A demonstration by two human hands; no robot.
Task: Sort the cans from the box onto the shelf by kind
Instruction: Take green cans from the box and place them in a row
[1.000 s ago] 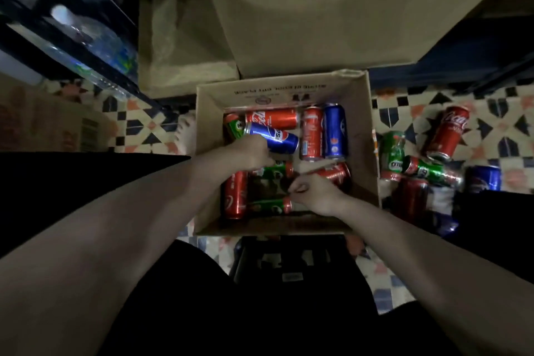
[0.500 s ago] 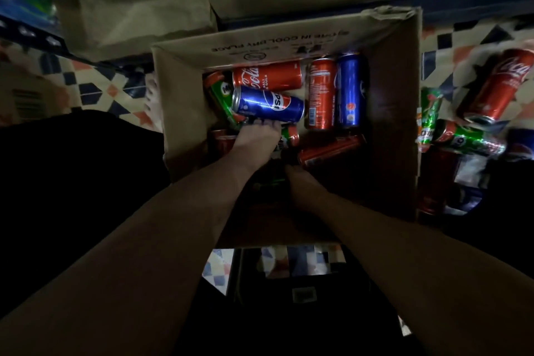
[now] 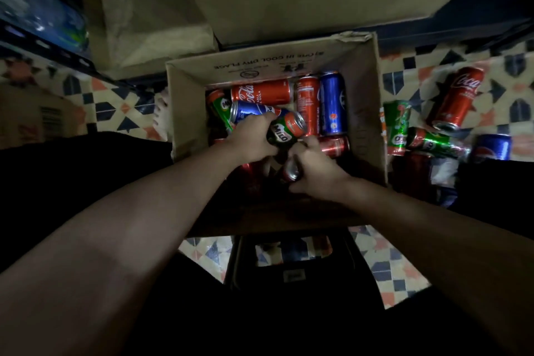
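My left hand (image 3: 254, 139) grips a Milo can (image 3: 284, 131) over the box (image 3: 367, 113). My right hand (image 3: 315, 173) clasps a second can (image 3: 291, 171), near side; its kind is hidden.

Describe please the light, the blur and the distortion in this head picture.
Head view: dim light, brightest on the brown cardboard box and its cans; the green Milo can in the left hand reads sharp, the can in the right hand is dark and smeared; the lap is almost black; the wide lens stretches the forearms and bends the patterned tile floor.
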